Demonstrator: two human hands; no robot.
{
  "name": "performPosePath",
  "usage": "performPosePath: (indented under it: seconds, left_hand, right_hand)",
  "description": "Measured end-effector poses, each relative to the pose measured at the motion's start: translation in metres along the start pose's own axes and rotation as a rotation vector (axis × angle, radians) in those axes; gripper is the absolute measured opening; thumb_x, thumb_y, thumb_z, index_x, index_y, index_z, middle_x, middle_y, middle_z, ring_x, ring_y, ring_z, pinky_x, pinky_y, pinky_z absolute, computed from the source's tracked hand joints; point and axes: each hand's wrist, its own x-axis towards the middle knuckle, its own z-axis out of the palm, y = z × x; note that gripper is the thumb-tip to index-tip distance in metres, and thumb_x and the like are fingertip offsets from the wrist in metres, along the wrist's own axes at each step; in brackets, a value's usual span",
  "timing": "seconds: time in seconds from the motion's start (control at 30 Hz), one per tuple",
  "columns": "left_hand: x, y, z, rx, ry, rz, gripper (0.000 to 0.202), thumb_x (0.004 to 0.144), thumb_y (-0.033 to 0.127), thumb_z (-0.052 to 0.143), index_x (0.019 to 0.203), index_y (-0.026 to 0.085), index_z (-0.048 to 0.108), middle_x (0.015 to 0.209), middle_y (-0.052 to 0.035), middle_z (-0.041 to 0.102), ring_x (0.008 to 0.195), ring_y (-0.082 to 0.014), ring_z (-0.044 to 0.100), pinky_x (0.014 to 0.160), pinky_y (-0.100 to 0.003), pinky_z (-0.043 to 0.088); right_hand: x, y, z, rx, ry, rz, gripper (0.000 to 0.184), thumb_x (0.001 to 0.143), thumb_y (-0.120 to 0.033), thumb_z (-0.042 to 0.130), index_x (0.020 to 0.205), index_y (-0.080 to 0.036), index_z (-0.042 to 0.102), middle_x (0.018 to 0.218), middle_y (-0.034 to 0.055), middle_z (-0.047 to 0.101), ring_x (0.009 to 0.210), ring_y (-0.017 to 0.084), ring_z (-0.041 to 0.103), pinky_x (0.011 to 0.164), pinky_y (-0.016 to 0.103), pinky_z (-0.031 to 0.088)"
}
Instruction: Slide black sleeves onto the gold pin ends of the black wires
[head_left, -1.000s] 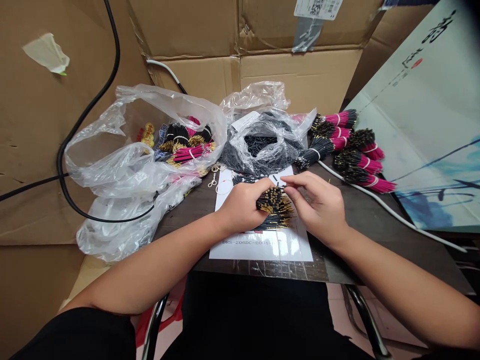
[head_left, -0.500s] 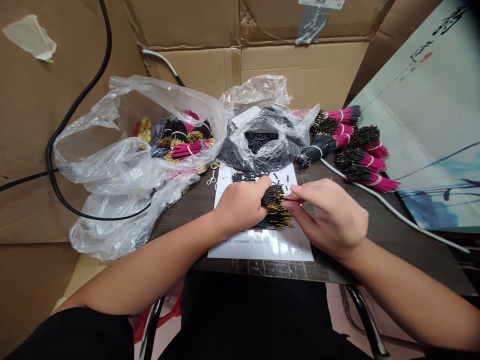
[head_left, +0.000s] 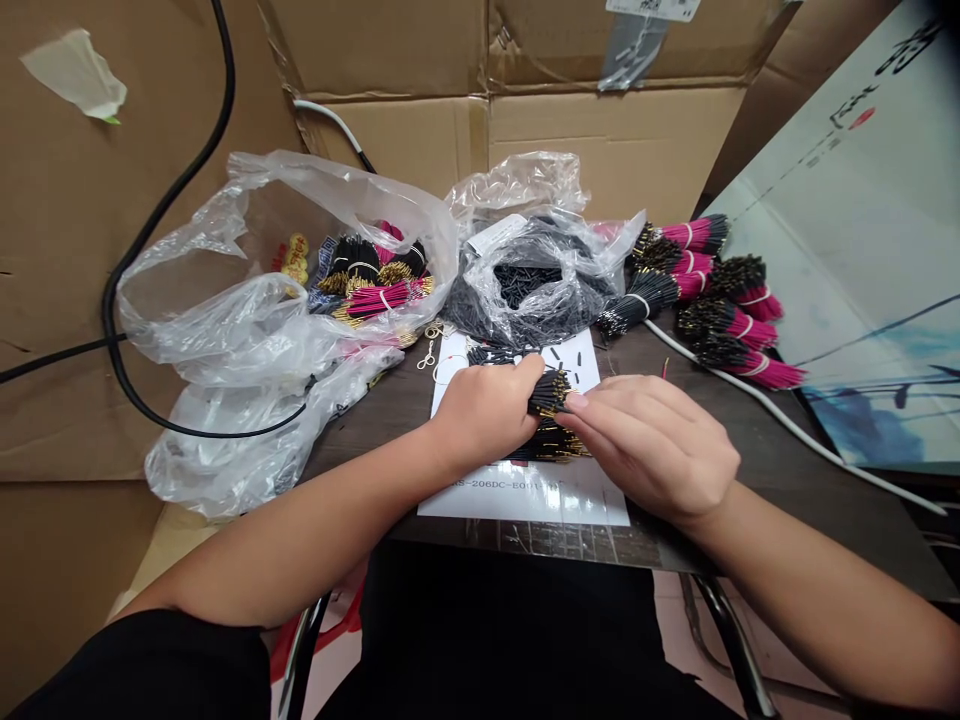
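Note:
My left hand (head_left: 487,405) is wrapped round a bundle of thin black wires (head_left: 549,392), their gold tips pointing right. At those tips, the thumb and fingers of my right hand (head_left: 660,440) are pinched together; whatever small piece they hold is hidden. Below the held bundle, more gold-tipped black wires (head_left: 556,443) lie on a white printed sheet (head_left: 517,502). Small black sleeves (head_left: 495,355) are scattered on the sheet's far part. Behind them, an opened clear bag (head_left: 480,310) is full of similar black sleeves.
A large clear plastic bag (head_left: 217,340) at left holds tied pink and black wire bundles (head_left: 386,298). More tied bundles (head_left: 739,330) are piled at right, beside a white cable (head_left: 795,422). A black cable (head_left: 112,290) loops at left. Cardboard (head_left: 615,140) walls the back of the dark table (head_left: 697,550).
My right hand's fingers have closed in nearer the wire tips and its back has turned more over them. My left hand keeps its hold. The whole view has shifted slightly.

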Motion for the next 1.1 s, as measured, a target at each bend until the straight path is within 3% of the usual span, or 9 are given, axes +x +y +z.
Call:
performPosePath:
  seconds: [0.33, 0.5, 0.7, 0.9, 1.1]
  left_hand:
    - [-0.003, 0.001, -0.003, -0.022, -0.011, 0.021, 0.02, 0.081, 0.036, 0.051, 0.092, 0.019, 0.052, 0.075, -0.0028, 0.065, 0.07, -0.0232, 0.066, 0.055, -0.026, 0.04]
    - [-0.004, 0.0, -0.002, -0.038, -0.003, 0.053, 0.02, 0.081, 0.035, 0.05, 0.094, 0.019, 0.052, 0.075, -0.0025, 0.066, 0.07, -0.0228, 0.066, 0.056, -0.026, 0.041]
    - [-0.005, -0.001, -0.001, -0.046, 0.0, 0.064, 0.022, 0.079, 0.033, 0.052, 0.096, 0.019, 0.052, 0.077, -0.003, 0.066, 0.073, -0.0228, 0.066, 0.058, -0.025, 0.043]
    - [-0.005, -0.001, 0.001, -0.048, 0.016, 0.077, 0.019, 0.081, 0.034, 0.049, 0.092, 0.019, 0.051, 0.074, -0.0037, 0.065, 0.071, -0.0231, 0.066, 0.056, -0.026, 0.042]
    - [-0.004, -0.001, -0.001, -0.071, -0.033, 0.064, 0.022, 0.078, 0.034, 0.051, 0.095, 0.02, 0.051, 0.073, -0.003, 0.065, 0.07, -0.0241, 0.066, 0.055, -0.026, 0.041]
  right_hand:
    - [0.004, -0.005, -0.009, 0.105, -0.045, -0.087, 0.049, 0.075, -0.007, 0.069, 0.122, -0.015, 0.057, 0.099, 0.0071, 0.07, 0.092, 0.019, 0.067, 0.085, 0.035, 0.061]
    - [0.007, -0.007, -0.016, 0.108, -0.162, -0.09, 0.043, 0.078, -0.008, 0.066, 0.118, -0.02, 0.058, 0.103, 0.0046, 0.07, 0.095, 0.019, 0.067, 0.086, 0.035, 0.061]
    - [0.0, -0.001, -0.003, 0.175, 0.043, -0.038, 0.044, 0.076, -0.008, 0.067, 0.118, -0.023, 0.06, 0.095, 0.0018, 0.072, 0.085, 0.017, 0.068, 0.076, 0.035, 0.062]
    - [0.006, -0.003, 0.003, 0.313, 0.028, 0.204, 0.043, 0.071, -0.007, 0.073, 0.109, -0.023, 0.062, 0.083, 0.0005, 0.07, 0.076, 0.015, 0.066, 0.068, 0.033, 0.058]
    - [0.002, -0.003, 0.002, 0.131, 0.062, 0.092, 0.046, 0.067, -0.008, 0.076, 0.108, -0.025, 0.065, 0.088, -0.0005, 0.073, 0.074, 0.015, 0.062, 0.067, 0.033, 0.057]
